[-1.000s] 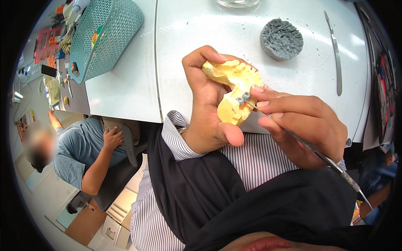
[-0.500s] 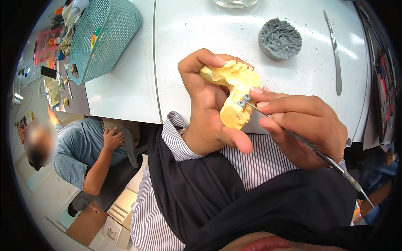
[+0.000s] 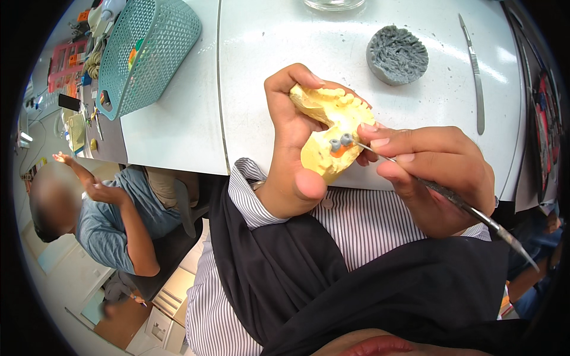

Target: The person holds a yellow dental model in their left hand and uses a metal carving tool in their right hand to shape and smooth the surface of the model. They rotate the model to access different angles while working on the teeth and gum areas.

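Note:
My left hand is closed round a yellow dental cast, a horseshoe-shaped row of teeth on a thick base. Two small grey wax teeth sit side by side on the cast, with an orange patch just below them. In my right hand is a thin metal wax carver, held like a pen. Its fine tip lies at the right grey tooth; whether it touches cannot be told. The tool's other pointed end sticks out toward the lower right. Right fingertips rest by the cast's edge.
A round block of grey wax with a carved top lies on the white table. A scalpel is farther right, and a glass dish at the far edge. At left stand a teal basket and a seated person.
My left hand has tilted and turned the cast, showing the orange patch more. The carver tip stays at the grey teeth. The seated person at left has raised their hands.

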`<move>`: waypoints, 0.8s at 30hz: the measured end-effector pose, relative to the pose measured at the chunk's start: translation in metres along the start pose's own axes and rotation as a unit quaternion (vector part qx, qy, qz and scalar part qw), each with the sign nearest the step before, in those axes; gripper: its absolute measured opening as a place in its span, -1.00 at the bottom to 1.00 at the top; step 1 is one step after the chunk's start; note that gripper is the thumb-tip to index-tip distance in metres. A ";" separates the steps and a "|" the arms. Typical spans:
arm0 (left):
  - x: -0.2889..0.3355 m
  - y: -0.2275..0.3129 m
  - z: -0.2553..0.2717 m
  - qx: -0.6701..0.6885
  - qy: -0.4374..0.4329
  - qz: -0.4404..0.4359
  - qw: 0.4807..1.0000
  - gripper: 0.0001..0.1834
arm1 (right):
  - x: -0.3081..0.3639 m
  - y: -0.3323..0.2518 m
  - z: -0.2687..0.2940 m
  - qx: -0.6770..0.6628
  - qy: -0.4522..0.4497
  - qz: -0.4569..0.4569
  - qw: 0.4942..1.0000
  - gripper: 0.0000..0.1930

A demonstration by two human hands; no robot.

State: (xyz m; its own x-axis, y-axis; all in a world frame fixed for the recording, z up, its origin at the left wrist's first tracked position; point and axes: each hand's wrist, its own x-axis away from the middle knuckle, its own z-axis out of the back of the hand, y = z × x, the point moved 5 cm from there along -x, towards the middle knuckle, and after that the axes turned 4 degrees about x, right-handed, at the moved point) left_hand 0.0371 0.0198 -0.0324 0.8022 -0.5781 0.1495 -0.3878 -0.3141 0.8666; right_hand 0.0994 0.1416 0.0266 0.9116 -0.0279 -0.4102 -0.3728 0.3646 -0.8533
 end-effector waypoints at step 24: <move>0.009 0.007 -0.019 0.029 -0.109 0.004 0.994 0.24 | 0.009 0.007 0.014 -0.015 0.153 0.041 0.987 -0.63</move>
State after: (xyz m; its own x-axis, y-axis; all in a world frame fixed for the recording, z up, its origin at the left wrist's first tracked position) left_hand 0.0505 0.0263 -0.0165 0.6835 -0.7286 0.0442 -0.4252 -0.3482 0.8354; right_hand 0.1075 0.1572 0.0219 0.7847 -0.2812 -0.5524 -0.4523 0.3497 -0.8204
